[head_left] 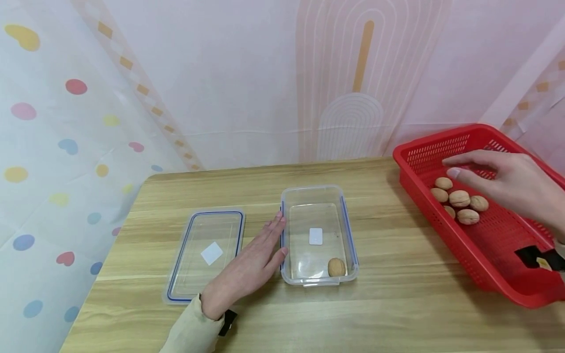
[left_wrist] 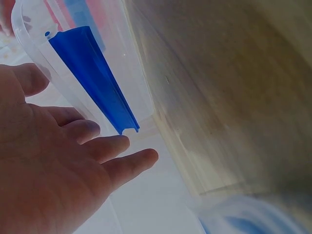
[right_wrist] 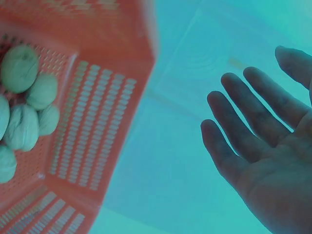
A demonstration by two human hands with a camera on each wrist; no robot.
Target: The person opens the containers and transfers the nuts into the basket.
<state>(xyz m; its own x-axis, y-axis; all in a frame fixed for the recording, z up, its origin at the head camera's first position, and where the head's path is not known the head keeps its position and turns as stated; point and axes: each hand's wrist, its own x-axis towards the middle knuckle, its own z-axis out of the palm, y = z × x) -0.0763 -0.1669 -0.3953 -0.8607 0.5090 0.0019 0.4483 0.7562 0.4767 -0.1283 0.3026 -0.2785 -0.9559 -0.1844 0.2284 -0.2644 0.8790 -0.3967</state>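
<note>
A clear plastic container (head_left: 315, 193) with blue side clips stands on the table, one walnut (head_left: 336, 267) in its near right corner. Along its left wall lies my left hand (head_left: 253, 262), fingers extended, fingertips right at the rim; the left wrist view shows the blue clip (left_wrist: 92, 78) just beyond them. My right hand (head_left: 507, 181) hovers over the red basket (head_left: 499, 245), above several walnuts (head_left: 460, 198) heaped in its far left part. In the right wrist view that hand's fingers (right_wrist: 258, 117) are spread with nothing between them.
Left of the container a clear lid (head_left: 198, 245) with a blue seal lies flat, partly behind my left forearm. The wooden table (head_left: 379, 314) ends at a patterned cloth backdrop (head_left: 247, 88). The basket's raised walls stand at the right.
</note>
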